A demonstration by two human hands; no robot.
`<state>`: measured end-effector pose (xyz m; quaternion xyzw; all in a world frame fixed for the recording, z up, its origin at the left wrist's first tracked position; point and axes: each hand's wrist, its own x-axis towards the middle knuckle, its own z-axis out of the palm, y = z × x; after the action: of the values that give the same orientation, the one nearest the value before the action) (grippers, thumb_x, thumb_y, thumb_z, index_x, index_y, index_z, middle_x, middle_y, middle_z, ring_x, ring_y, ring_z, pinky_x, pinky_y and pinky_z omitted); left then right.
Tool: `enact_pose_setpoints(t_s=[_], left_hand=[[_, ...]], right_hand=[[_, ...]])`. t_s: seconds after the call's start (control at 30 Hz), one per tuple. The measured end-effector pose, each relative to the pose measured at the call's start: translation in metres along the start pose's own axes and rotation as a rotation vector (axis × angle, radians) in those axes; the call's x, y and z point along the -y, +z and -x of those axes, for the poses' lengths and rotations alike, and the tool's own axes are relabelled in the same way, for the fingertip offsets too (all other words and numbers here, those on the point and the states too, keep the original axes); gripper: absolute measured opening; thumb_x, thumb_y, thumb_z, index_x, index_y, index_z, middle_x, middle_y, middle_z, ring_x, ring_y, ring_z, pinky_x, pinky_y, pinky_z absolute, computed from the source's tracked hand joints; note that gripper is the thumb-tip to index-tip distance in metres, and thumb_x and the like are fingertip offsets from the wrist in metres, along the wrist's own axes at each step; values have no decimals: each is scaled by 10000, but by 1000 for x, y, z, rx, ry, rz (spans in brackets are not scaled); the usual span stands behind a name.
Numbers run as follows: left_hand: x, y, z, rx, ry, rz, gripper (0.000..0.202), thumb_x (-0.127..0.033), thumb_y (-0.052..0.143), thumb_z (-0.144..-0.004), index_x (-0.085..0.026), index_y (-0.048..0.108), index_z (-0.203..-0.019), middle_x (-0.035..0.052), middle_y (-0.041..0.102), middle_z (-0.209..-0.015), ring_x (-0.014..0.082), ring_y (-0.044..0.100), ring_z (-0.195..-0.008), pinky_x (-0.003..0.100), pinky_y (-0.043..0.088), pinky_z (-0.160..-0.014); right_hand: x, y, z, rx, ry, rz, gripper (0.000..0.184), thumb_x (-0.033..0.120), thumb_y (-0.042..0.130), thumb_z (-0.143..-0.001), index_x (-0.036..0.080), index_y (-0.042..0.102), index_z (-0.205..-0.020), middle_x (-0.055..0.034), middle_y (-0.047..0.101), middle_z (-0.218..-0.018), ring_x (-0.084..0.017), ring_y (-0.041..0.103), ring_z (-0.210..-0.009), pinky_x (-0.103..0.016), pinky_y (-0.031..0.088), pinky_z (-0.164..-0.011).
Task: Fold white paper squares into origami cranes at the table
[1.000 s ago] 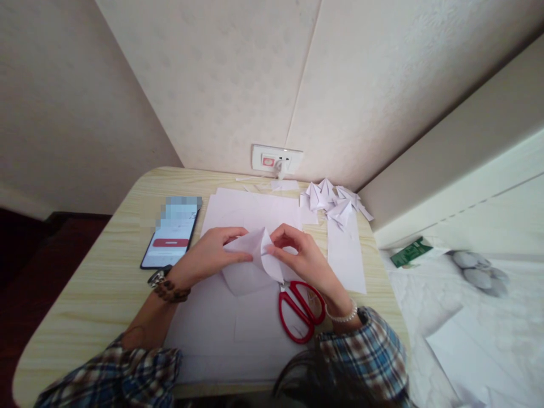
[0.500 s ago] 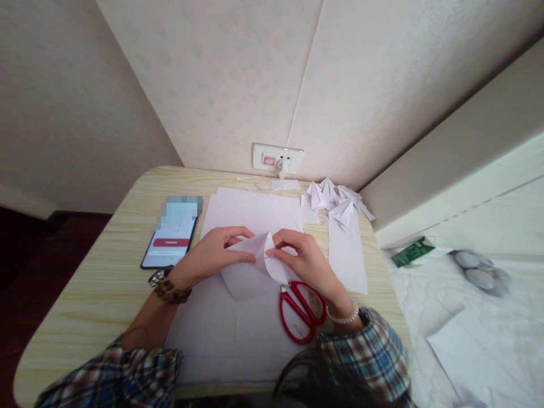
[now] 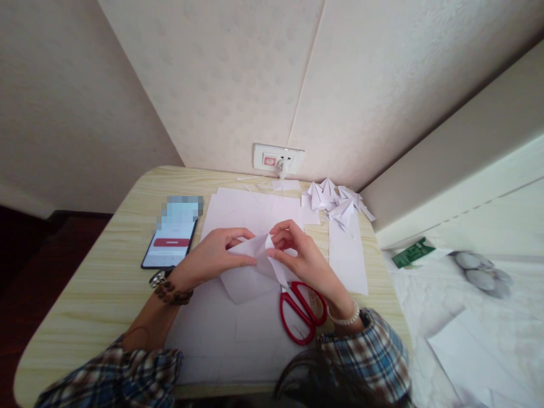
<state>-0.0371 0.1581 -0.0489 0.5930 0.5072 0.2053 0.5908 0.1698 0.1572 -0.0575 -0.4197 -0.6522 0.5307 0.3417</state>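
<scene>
Between my two hands is a partly folded sheet of white paper (image 3: pixel 250 283), raised into a peak at its upper right. My left hand (image 3: pixel 223 249) pinches its left side, thumb in front and fingers behind. At the peak, my right hand (image 3: pixel 295 246) grips the paper's right edge between thumb and fingers. Red-handled scissors (image 3: pixel 304 311) lie just below my right hand, their blades mostly hidden under paper. Beneath everything, larger white sheets (image 3: pixel 221 345) cover the middle of the table.
Several folded paper pieces (image 3: pixel 334 201) are piled at the back right, by a paper strip (image 3: pixel 348 260). A phone (image 3: pixel 172 238) lies on the left of the wooden table (image 3: pixel 93 272). Behind is a wall socket (image 3: pixel 278 158) with a plug. Right of the table are a green box (image 3: pixel 412 253) and loose paper (image 3: pixel 476 357).
My right hand's fingers have lifted slightly and shifted around the paper's peak, and the flap there has narrowed. My left hand has barely moved, still on the same side.
</scene>
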Motion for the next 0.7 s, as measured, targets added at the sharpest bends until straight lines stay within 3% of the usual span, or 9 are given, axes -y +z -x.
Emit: enact_pose_setpoints(t_s=[0.13,0.27,0.43,0.53,0.7], left_hand=[[0,1,-1,-21,53,-54,298,-354,742,-670,-180,661,-897,14,742,-849,222,679,-808,273,496,-689],[-2,1,0,-30,81,-109,295,-335,724,-678,-176,659,-917,20,739,-911,237,677,-872,301,511,-779],[-2,2,1,-24,109,-153,273,-312,689,-701,-184,652,-939,11,732,-964,236,673,-921,310,507,-841],[-1,2,0,-23,107,-181,277,-297,673,-707,-194,653,-963,5,732,-965,240,673,-931,307,507,-840],[-2,-2,1,-98,86,-136,412,-354,731,-675,-196,654,-1047,40,714,-1073,255,667,-969,307,519,-819]], right_hand=[[4,-3,0,65,30,141,98,269,617,-840,196,568,-797,21,604,-697,-121,559,-645,-236,437,-615],[5,-5,0,84,18,165,121,238,578,-847,188,560,-738,39,559,-618,-110,521,-590,-221,391,-578],[9,-4,1,78,59,235,278,371,471,-920,173,595,-767,18,564,-631,-118,516,-591,-232,371,-578],[10,0,1,85,88,275,284,427,548,-877,175,583,-750,35,535,-606,-110,479,-566,-230,341,-550],[4,2,-1,63,96,287,310,332,603,-832,189,470,-592,64,429,-538,-88,387,-520,-228,283,-515]])
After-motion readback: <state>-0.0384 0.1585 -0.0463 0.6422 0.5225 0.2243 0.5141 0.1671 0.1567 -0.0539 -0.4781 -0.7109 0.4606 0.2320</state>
